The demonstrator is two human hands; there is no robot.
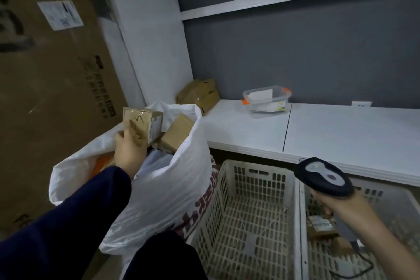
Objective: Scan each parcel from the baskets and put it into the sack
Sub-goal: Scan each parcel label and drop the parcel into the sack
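- Left hand: fingers curl round a taped parcel at the white sack's open mouth; a brown box lies inside.
- Right hand: fingers wrap the scanner handle over the right basket, which holds small parcels.
- Clear tub on the counter holds papers.

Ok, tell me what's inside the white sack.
A brown box lies in the sack near its far rim. The left hand holds a taped box at the mouth. An orange patch shows below; the sack's wall and the arm hide the rest.
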